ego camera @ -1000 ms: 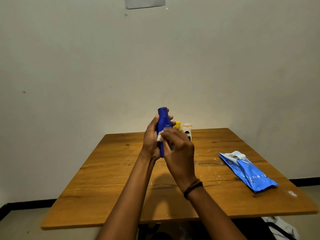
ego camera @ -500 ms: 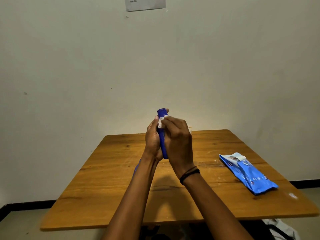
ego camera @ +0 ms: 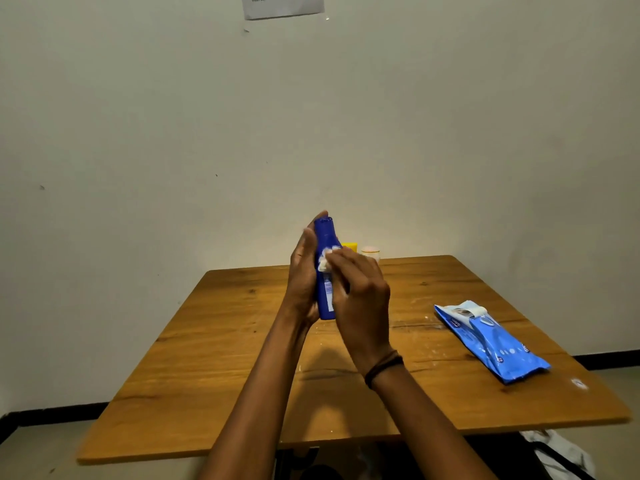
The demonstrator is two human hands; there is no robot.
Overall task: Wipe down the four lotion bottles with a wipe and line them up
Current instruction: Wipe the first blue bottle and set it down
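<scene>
Over table [ego camera: 207, 375], fingers [ego camera: 306, 239] tight around bottle [ego camera: 326, 237], wipe [ego camera: 325, 262].

paper sheet [ego camera: 282, 5] cut by top edge, print unreadable | yellow bottle [ego camera: 349, 246], white-capped bottle [ego camera: 370, 252]: only tops show behind right hand [ego camera: 360, 299] | wipe [ego camera: 325, 262] mostly under its fingers | blue bottle [ego camera: 325, 237] label half covered | pale bag [ego camera: 557, 455] cut off at bottom edge

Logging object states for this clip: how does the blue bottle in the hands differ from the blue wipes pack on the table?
The blue bottle is dark blue; the wipes pack is lighter blue. The bottle is held upright off the table by the left hand, with the right hand pressing a white wipe to it; the pack lies flat on the table, untouched. Both carry white markings.
</scene>
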